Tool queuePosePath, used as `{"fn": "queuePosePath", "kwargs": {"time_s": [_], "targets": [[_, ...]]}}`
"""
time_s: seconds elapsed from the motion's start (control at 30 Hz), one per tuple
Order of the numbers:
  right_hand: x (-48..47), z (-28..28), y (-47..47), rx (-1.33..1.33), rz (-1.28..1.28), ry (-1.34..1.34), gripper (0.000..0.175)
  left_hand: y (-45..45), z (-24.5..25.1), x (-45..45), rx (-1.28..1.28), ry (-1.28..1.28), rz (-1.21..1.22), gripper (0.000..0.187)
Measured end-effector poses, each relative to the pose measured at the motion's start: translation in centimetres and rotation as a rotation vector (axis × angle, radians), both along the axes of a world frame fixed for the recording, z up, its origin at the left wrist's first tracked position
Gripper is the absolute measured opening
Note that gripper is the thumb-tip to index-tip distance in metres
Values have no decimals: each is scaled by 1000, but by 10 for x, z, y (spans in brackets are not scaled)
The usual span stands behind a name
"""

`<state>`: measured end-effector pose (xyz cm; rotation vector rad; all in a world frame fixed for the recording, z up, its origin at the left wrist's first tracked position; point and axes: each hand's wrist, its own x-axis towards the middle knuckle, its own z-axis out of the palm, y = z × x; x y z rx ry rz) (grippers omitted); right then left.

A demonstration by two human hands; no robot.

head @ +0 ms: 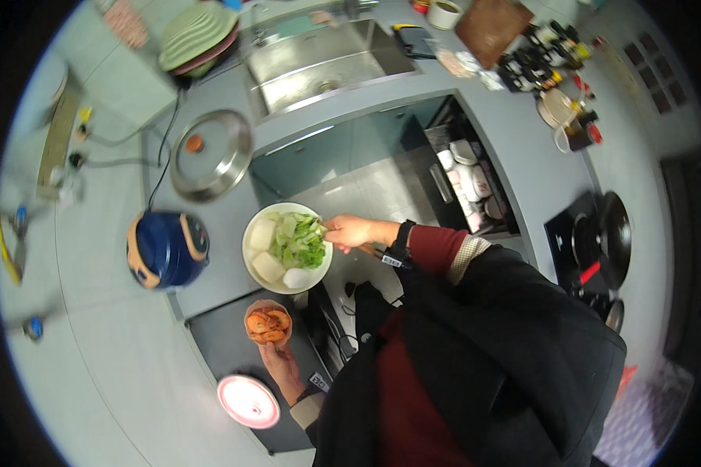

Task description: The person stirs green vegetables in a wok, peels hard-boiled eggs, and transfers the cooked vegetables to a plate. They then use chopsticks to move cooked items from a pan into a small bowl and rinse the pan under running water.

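Note:
My right hand (350, 231) grips brown chopsticks (367, 249) at the rim of a round white bowl (249, 257). In that bowl lie chopped leafy greens (297, 236), two pale blocks (267, 267) that look like tofu, and a smooth white rounded piece (297, 278). My left hand (281, 365) holds a small pinkish bowl (249, 309) of cooked orange shrimp (269, 324) above a black panel (222, 333). Just below my left hand is a red-rimmed round dish or lid (248, 401), its surface washed out by glare.
A glass lid (210, 154) and a blue rice cooker (166, 250) stand on the grey counter (228, 233). The steel sink (321, 67) is further off. A drawer (470, 184) of dishes is pulled out; a black wok (613, 239) sits at right. Cords (163, 146) run near the cooker.

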<state>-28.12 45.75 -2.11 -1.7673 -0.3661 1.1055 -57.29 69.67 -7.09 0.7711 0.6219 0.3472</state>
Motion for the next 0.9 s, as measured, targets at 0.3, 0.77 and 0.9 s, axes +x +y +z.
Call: {"fn": "queuePosePath", "kwargs": {"time_s": [0.3,0.77,0.9], "targets": [[61,-25,-246,-77,-608,-102,30,-79,57,178,90,44,-448,42],[108,-9,-250,-232,-341,-152,22,-84,18,136,-31,52,-165,43],[95,-40,-126,-194,-29,-51,26,-64,2,51,-35,214,85,36]]}}
